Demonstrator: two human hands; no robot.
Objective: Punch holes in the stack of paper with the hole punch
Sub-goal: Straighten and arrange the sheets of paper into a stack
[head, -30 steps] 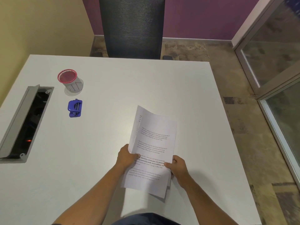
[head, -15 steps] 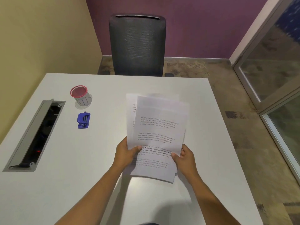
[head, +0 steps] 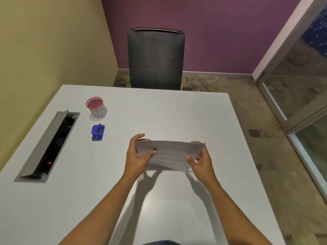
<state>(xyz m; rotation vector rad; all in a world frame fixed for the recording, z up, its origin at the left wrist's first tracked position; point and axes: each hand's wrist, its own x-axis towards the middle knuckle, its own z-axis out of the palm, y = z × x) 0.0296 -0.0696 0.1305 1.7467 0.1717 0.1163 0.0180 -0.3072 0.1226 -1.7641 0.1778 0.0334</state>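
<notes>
Paper stack (head: 169, 153) held above the white table (head: 177, 112), long axis left-right, tilted nearly edge-on. Left hand (head: 137, 156) grips its left end, right hand (head: 201, 160) its right end. Blue hole punch (head: 97, 132) lies untouched, far-left of the stack, long axis near-far.

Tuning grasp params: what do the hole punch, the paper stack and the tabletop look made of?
Hole punch: looks like glossy blue moulded plastic, uniform colour; any metal parts too small to tell.
Paper stack: thin matte white printed sheets, sagging between the left hand and the right hand.
Table: smooth matte white surface with soft shadows, probably laminate.
</notes>
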